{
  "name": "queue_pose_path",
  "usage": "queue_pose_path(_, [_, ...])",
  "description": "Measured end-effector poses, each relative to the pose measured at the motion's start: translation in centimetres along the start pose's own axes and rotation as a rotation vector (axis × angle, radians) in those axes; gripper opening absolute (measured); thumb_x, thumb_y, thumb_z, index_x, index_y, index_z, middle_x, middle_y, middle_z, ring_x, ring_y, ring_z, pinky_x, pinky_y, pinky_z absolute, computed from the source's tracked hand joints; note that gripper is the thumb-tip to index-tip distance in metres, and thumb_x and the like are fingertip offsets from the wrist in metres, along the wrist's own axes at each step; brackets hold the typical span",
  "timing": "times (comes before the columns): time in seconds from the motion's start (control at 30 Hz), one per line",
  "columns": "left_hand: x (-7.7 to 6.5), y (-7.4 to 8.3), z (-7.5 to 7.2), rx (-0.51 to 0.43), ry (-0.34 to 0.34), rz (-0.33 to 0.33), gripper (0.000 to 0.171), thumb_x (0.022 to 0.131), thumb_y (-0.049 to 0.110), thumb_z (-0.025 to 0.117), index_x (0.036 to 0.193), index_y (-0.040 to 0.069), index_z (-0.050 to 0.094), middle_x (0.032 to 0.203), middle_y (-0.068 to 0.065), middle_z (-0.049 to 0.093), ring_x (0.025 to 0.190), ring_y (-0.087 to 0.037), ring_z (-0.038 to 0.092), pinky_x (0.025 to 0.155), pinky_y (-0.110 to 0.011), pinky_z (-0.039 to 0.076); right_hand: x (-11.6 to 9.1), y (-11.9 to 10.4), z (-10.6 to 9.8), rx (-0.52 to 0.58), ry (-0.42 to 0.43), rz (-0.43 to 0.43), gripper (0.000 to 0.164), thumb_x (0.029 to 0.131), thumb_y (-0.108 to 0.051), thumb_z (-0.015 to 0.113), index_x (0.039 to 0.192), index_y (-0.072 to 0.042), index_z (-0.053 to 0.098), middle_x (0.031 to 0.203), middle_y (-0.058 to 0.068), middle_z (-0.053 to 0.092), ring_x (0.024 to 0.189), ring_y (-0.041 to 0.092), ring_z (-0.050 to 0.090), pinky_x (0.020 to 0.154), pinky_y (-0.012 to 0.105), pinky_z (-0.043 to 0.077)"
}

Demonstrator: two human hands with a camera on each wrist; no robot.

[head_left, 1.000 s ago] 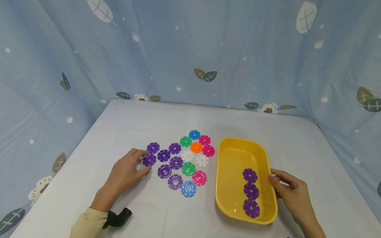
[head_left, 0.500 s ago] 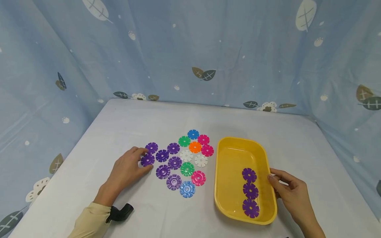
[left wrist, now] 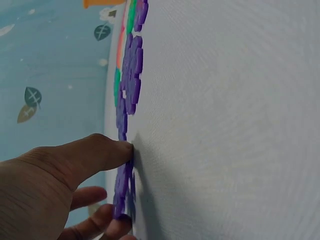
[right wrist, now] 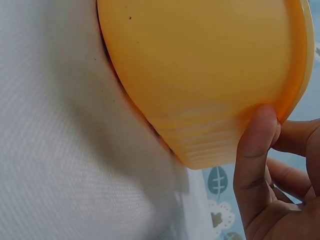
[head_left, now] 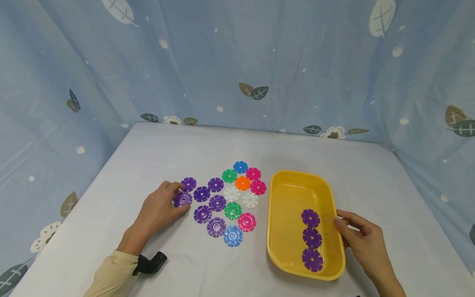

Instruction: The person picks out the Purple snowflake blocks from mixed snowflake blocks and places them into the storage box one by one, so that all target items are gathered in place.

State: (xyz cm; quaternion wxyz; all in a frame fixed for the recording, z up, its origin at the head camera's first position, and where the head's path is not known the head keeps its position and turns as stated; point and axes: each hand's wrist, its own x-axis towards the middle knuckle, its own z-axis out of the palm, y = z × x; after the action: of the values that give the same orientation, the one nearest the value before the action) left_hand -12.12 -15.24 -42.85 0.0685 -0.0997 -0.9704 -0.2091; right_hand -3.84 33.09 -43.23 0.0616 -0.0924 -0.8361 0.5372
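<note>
My left hand (head_left: 156, 210) is at the left end of a group of notched snowflake building discs. In the head view its thumb and fingers pinch a purple snowflake disc (head_left: 183, 199) by opposite edges. The left wrist view shows the thumb on the near edge of that purple disc (left wrist: 121, 187), with fingertips at the other edge, close over the white cloth. My right hand (head_left: 365, 241) grips the right rim of a yellow tray (head_left: 287, 227) between thumb and fingers. Inside the tray, three purple discs (head_left: 312, 238) lie in a row along the right side.
More purple discs (head_left: 217, 203) lie right of the left hand. Beyond them are white, green, pink, blue and orange (head_left: 243, 183) discs, between the hand and the tray. A black curved piece (head_left: 151, 263) sits at the left wrist. A blue patterned curtain (head_left: 208, 62) hangs behind the table.
The left fingers have closed in on the leftmost purple disc, which now shows a lighter, shinier face. The right hand and tray hold their place; the view has shifted slightly.
</note>
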Motion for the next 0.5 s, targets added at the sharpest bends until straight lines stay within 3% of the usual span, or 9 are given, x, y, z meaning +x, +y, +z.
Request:
queue_pose_path(0.2, [0.2,0.1,-0.3,0.034,-0.015,0.019,0.050,0.076,0.028,0.085,0.114,0.000,0.070,0.101,-0.012,0.059,0.081,-0.023,0.060,0.071,-0.045,0.053,0.0,0.1,-0.1,0.003,0.000,0.002,0.043,0.099,-0.024,0.064,0.129,0.006,0.060,0.090,0.005,0.065,0.063,0.022,0.068,0.056,0.034,0.057])
queue_pose_path(0.5, [0.0,0.1,-1.1,0.060,-0.120,0.023,0.047,0.075,0.033,0.086,0.109,0.005,0.073,0.096,-0.007,0.062,0.083,-0.023,0.062,0.074,-0.046,0.053,0.0,0.2,0.0,0.007,-0.003,0.014,0.043,0.099,-0.025,0.064,0.129,0.006,0.060,0.090,0.005,0.065,0.063,0.021,0.068,0.055,0.034,0.057])
